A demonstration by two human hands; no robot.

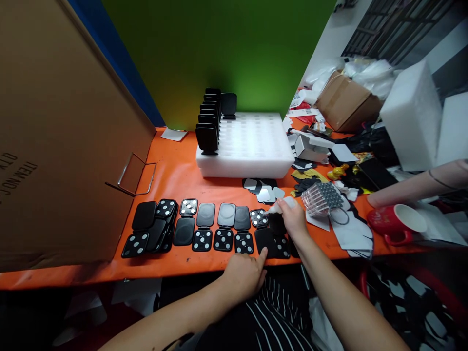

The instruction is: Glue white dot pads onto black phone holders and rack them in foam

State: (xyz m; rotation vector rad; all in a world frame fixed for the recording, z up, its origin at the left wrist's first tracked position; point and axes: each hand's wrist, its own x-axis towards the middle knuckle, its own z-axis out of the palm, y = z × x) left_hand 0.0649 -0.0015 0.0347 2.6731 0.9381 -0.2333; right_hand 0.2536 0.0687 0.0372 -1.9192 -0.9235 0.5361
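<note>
My right hand (295, 220) grips a small white squeeze bottle (275, 208) with its thin nozzle tilted down to the left. The tip is at a black square piece with light round dots (259, 218); whether it touches, I cannot tell. A plain black square panel (263, 243) joins this piece on the near side. My left hand (244, 274) rests at the table's front edge, index finger stretched onto that panel and the other fingers curled, holding nothing. To the left runs a row of similar hinged black pieces (202, 240), some with dots, some plain. More overlap in a pile (157, 234).
A white foam block (248, 166) stands behind, with black panels (207, 139) upright along its left side. A large carton (66, 146) and a wire stand (137, 174) are at left. On the right are a red mug (389, 219), a clear-wrapped bundle (321, 199) and a cardboard tube (420, 183).
</note>
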